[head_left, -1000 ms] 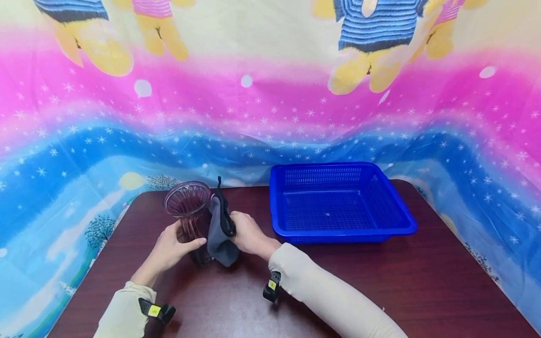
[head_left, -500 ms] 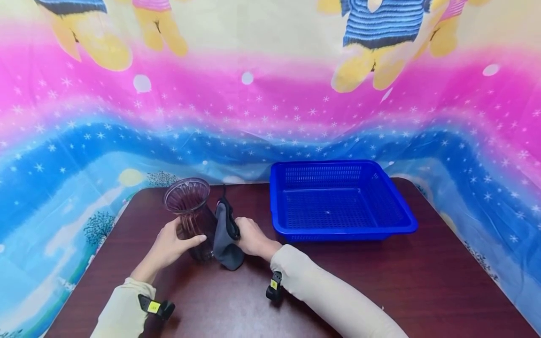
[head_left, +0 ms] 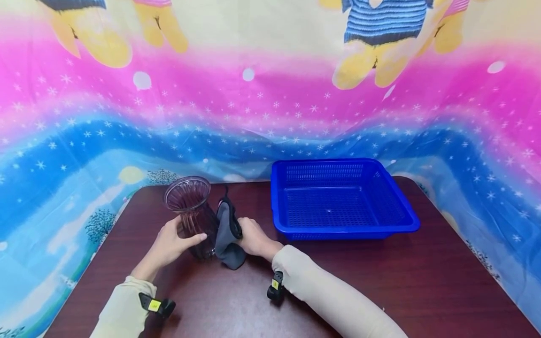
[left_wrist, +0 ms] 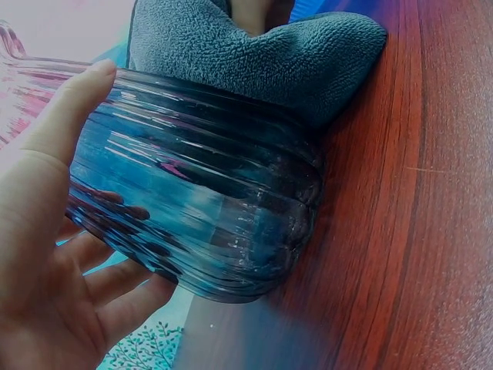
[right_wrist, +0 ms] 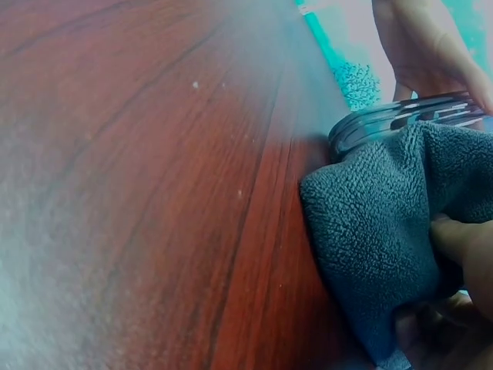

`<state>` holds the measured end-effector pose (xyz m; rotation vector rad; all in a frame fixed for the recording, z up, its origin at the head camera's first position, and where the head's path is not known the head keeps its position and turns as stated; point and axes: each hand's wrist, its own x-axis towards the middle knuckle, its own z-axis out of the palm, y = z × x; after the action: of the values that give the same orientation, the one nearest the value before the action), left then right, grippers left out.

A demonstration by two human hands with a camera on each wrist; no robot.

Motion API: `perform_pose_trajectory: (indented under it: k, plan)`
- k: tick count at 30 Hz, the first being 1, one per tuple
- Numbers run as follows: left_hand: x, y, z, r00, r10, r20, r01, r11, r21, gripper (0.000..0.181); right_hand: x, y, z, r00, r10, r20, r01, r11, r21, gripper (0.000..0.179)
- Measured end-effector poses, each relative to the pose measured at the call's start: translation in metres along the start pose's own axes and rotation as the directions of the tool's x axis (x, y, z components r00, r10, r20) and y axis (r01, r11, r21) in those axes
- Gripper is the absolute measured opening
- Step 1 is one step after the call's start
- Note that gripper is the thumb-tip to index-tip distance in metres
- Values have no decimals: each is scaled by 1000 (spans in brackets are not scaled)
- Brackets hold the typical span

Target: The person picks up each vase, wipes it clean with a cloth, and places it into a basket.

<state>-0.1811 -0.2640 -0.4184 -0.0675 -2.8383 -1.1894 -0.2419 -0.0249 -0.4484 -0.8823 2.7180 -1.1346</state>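
Observation:
A ribbed, purple-tinted glass vase (head_left: 196, 220) with a flared rim stands on the table, leaning a little to the left in the head view. My left hand (head_left: 171, 244) grips its left side, thumb across the front; in the left wrist view the fingers (left_wrist: 123, 301) curl under the ribbed body. A dark grey towelling cloth (head_left: 229, 241) lies against the vase's right side. My right hand (head_left: 255, 238) holds this cloth bunched up, and the right wrist view has the thumb (right_wrist: 458, 239) pressed into its folds. Part of the right fingers is hidden by the cloth.
A blue plastic basket (head_left: 346, 230) with perforated walls stands at the back right of the dark wooden table (head_left: 380, 286). Behind the table hangs a printed curtain (head_left: 253, 117). Both wrists carry black straps (head_left: 276, 286).
My right hand and the cloth have shifted slightly right and down along the vase's side. The left hand keeps its hold on the vase. The head view has tilted slightly.

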Motion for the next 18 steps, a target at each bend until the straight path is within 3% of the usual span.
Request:
perform_pose_trajectory:
  k: [9,18]
  plan:
    - [0,-4,2,1000,-9,-2,9,1000,3,73,-1,-6,-2,999,-35,-40,34,999,-12,11]
    - [0,-1,1,1000,-13,10,13,1000,-21,73,6,-26,-17,993,-86,-81,91,994,61,15]
